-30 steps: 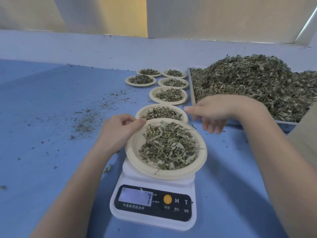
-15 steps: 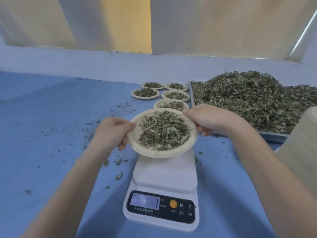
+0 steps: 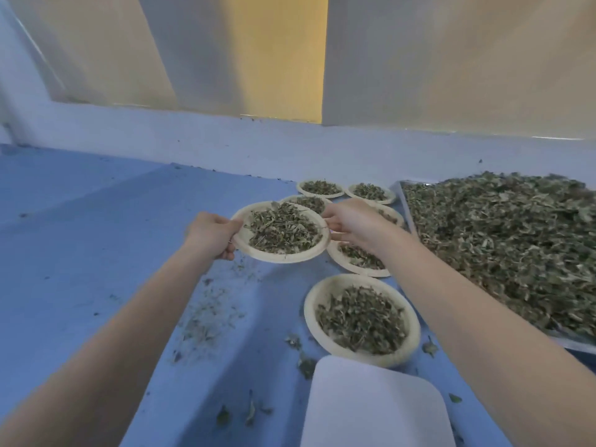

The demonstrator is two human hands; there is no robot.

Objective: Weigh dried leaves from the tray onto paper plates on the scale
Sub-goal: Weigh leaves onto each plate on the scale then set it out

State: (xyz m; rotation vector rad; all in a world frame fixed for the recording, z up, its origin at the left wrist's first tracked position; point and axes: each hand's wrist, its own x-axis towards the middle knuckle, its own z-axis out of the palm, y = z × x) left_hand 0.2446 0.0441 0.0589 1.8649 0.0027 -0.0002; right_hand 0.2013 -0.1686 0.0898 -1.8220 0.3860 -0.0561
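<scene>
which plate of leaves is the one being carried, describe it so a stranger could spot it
Start at the big tray heaped with dried leaves on the right, then look left past the row of filled paper plates. The carried plate is the one gripped at its rim by the left hand and right hand.

Seven leaf-filled paper plates (image 3: 280, 253), perhaps more hidden, one tray (image 3: 401, 201), one scale (image 3: 371, 408), two hands (image 3: 211, 235)

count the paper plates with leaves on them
7: one held by both hands, one nearest the scale, one under the right wrist, one behind the right hand, three at the back.
</scene>
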